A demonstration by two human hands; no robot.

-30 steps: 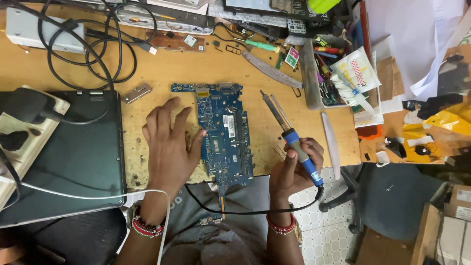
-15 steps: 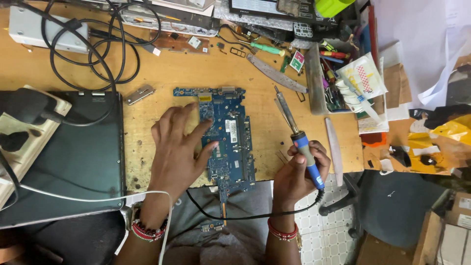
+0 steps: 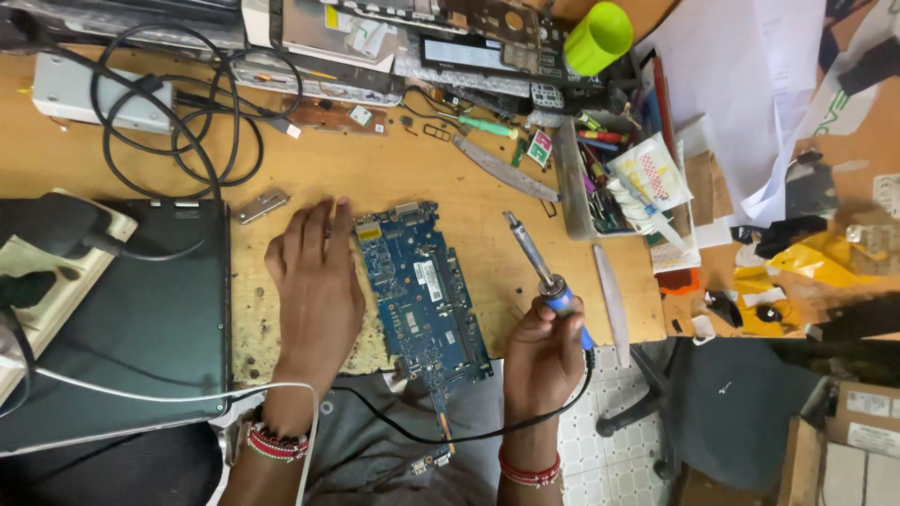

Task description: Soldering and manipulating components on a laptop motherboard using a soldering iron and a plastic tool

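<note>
The left hand (image 3: 314, 281) lay flat and open on the wooden bench (image 3: 394, 173), its fingers just beside the left edge of the blue board (image 3: 422, 295). The board rested on the bench between both hands. The right hand (image 3: 542, 351) gripped a soldering iron (image 3: 542, 272), its tip raised above the bench, apart from the board.

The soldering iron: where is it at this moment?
In the head view, the soldering iron is held in the right hand right of centre, tip raised over the wooden bench, just right of the blue circuit board.
</note>
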